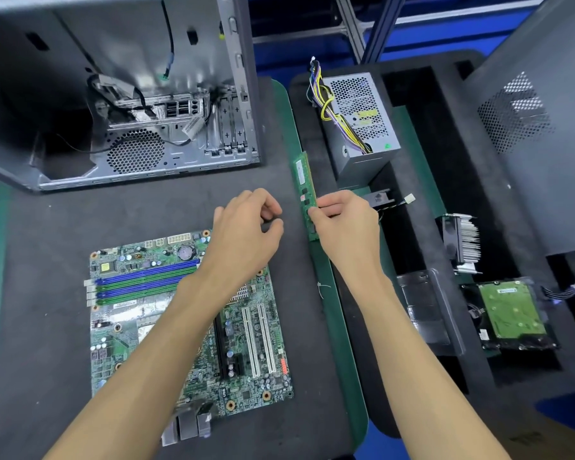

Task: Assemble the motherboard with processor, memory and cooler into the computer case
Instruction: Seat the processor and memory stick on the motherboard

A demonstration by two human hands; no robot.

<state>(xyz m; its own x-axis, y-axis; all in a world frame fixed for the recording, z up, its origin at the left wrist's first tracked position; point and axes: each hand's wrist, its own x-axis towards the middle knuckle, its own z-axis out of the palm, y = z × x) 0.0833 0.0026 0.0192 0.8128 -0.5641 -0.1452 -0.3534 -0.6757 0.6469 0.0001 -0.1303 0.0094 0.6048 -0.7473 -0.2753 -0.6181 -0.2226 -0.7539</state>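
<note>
A green motherboard (pixel 253 330) lies flat on the dark mat, its blue and green memory slots (pixel 140 282) at the left, unfilled. My right hand (pixel 344 224) pinches a green memory stick (pixel 304 180) near its lower end and holds it upright above the mat's right edge. My left hand (pixel 246 224) hovers above the board's top right corner with loosely curled fingers, holding nothing. The open computer case (pixel 120 94) lies at the top left. A finned cooler (pixel 462 242) stands in the foam tray at right. My left forearm hides the processor socket area.
The black foam tray (pixel 422 154) at right holds a power supply (pixel 356 127) with coloured cables, a hard drive (pixel 512 312) and a dark drive box (pixel 425 308). A grey case side panel (pixel 538 127) leans at far right.
</note>
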